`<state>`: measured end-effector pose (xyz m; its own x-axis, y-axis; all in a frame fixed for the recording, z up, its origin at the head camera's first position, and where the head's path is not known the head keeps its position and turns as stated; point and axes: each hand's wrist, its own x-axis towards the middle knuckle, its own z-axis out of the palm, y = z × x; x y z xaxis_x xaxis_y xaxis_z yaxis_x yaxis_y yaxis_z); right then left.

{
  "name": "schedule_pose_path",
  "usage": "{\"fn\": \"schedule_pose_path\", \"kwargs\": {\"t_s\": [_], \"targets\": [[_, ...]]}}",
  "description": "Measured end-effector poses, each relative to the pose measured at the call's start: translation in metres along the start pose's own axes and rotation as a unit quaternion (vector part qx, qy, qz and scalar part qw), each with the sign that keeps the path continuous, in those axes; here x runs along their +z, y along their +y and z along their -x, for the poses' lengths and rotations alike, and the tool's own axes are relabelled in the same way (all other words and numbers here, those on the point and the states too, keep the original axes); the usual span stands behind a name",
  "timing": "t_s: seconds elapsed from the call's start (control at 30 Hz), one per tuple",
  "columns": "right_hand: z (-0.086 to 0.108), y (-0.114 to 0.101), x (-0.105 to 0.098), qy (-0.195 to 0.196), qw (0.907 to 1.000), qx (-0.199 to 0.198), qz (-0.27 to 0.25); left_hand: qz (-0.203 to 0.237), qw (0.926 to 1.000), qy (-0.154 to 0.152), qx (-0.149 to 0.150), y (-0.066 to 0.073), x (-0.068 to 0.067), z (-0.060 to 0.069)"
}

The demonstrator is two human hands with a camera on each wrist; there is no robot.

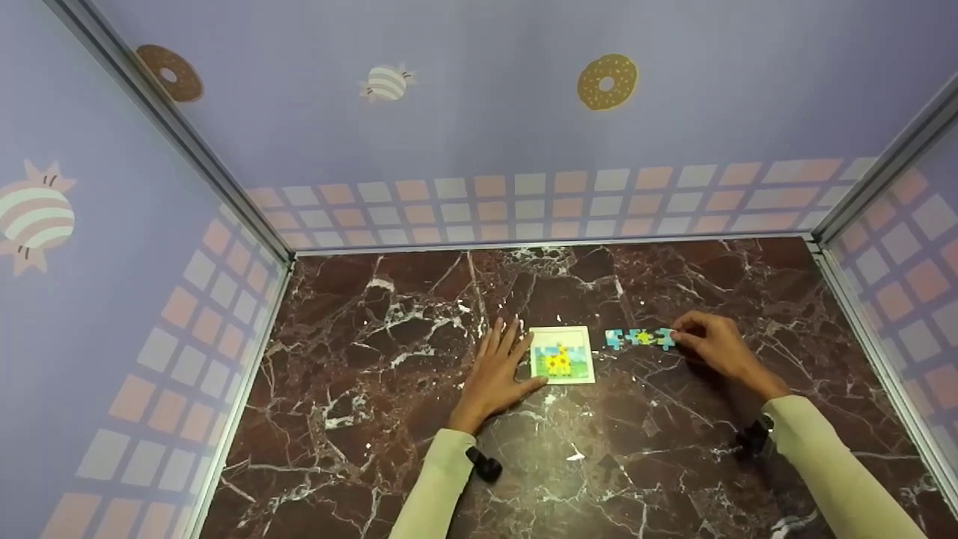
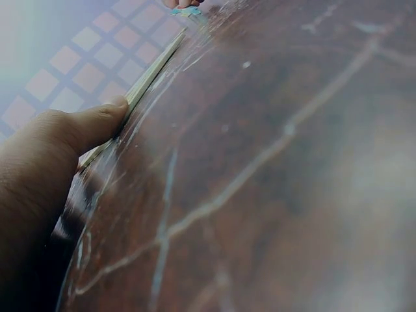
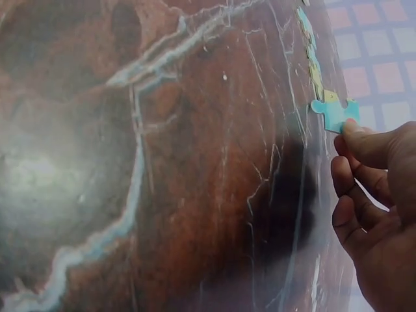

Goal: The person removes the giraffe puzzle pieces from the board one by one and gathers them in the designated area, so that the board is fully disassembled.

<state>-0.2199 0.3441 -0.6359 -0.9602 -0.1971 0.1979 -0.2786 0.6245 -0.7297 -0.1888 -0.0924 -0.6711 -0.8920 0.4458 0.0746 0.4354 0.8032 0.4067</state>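
Puzzle piece (image 3: 337,117) was pinched between thumb and fingers of the right hand (image 1: 715,348), at the right end of a sideways row of pieces (image 1: 615,337) on the table (image 1: 673,449); left of that row lay the giraffe board (image 1: 589,367), touched by the left hand (image 1: 494,374), its fingers fairly straight.

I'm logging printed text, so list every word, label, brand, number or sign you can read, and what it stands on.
None can be read in any view.
Puzzle board: a giraffe picture, no legible lettering.
Puzzle pieces: coloured print, no legible lettering.
Walls: only drawn doughnuts, sweets and squares.
Black device at the left wrist: too small to tell if marked.
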Motion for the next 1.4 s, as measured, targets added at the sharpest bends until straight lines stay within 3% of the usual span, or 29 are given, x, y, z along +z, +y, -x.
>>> {"fn": "schedule_pose_path", "kwargs": {"t_s": [0.3,0.7,1.4], "targets": [[-0.003,0.0,0.005,-0.004,0.9994,0.007,0.033,-0.002,1.0,0.003,0.0,0.001,0.001,0.0],[-0.001,-0.005,0.01,-0.014,0.9967,-0.024,0.076,0.0,1.0,0.001,0.004,0.002,-0.001,0.001],[-0.003,-0.004,0.014,0.013,0.9963,-0.042,0.073,0.0,1.0,0.005,0.005,0.0,0.0,-0.001]]}}
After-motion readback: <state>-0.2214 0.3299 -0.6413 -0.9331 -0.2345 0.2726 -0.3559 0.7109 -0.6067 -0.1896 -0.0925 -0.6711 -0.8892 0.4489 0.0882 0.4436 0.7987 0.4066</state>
